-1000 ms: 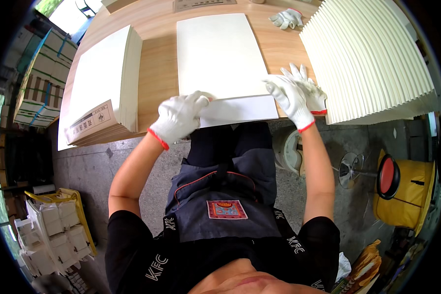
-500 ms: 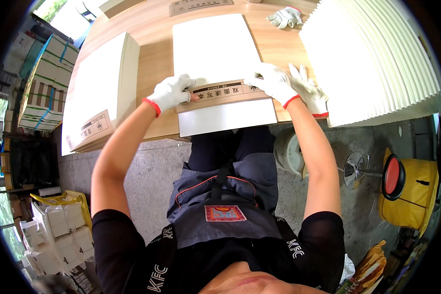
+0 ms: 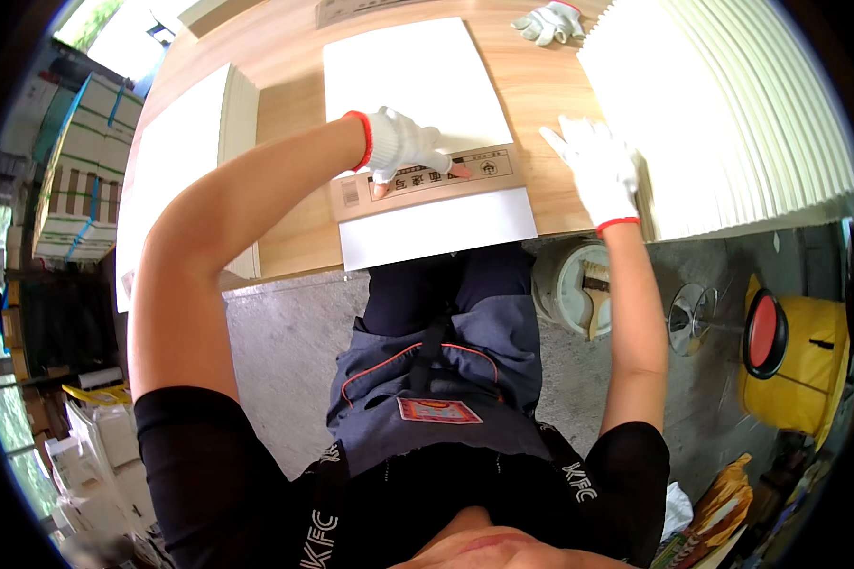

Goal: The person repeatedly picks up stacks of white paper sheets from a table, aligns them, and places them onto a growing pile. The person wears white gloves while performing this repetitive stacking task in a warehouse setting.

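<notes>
A white paper pad [image 3: 403,76] lies on the wooden table in front of me, wrapped across its near part by a brown printed paper band [image 3: 503,171]. A white strip [image 3: 436,232] extends below the band. My left hand [image 3: 403,147], in a white glove with bare thumb and fingertip showing, rests across the band with its fingers apart. My right hand [image 3: 600,175], also gloved, lies with fingers spread on the table beside the tall stack of white pads [image 3: 721,123]. Whether the loose glove seen there before is beneath it, I cannot tell.
Another white stack [image 3: 185,133] stands at the left, partly behind my left arm. A loose glove [image 3: 548,24] lies at the far right of the table. Below the table edge are a white bucket [image 3: 574,294] with a brush [image 3: 595,284], and a yellow bag [image 3: 797,370].
My left hand has moved right along the band, its forearm now crossing over the pad's left side. My right hand has left the band and moved right, to where the loose glove lay.
</notes>
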{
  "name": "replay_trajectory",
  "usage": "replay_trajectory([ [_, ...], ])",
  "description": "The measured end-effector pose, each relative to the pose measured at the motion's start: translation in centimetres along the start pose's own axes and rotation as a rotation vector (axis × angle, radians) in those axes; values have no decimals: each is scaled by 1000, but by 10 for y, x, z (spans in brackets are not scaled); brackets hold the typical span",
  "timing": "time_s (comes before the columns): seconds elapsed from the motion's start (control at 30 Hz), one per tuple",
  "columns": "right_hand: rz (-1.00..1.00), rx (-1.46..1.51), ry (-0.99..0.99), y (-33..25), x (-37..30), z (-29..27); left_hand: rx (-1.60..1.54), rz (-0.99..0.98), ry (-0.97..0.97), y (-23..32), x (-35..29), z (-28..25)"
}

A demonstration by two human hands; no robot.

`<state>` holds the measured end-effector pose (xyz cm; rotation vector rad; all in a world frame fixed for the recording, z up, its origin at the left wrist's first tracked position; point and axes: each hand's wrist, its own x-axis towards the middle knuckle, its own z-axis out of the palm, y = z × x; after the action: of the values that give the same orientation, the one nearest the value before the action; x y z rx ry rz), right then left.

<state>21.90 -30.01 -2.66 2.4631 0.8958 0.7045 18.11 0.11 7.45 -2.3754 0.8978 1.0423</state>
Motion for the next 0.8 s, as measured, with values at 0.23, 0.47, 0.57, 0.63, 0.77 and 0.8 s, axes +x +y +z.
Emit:
replay_trajectory([
  [0.23,-290,724,179,-42,36,-58,-1,36,43,-10,10,10],
  [0.47,-543,597,149,-168,90,-127,-23,-11,92,-16,26,20],
  [0.57,-458,684,113,-225,105,-132,-86,-78,-16,-14,26,15],
  [0.63,-490,527,49,-227,109,-140,-50,-80,-38,-8,18,9],
  [0.77,-487,648,264,-217,102,-112,82,-38,36,-6,10,16],
  [0.8,-453,665,171,-199,94,-113,109,-46,43,-5,11,19],
])
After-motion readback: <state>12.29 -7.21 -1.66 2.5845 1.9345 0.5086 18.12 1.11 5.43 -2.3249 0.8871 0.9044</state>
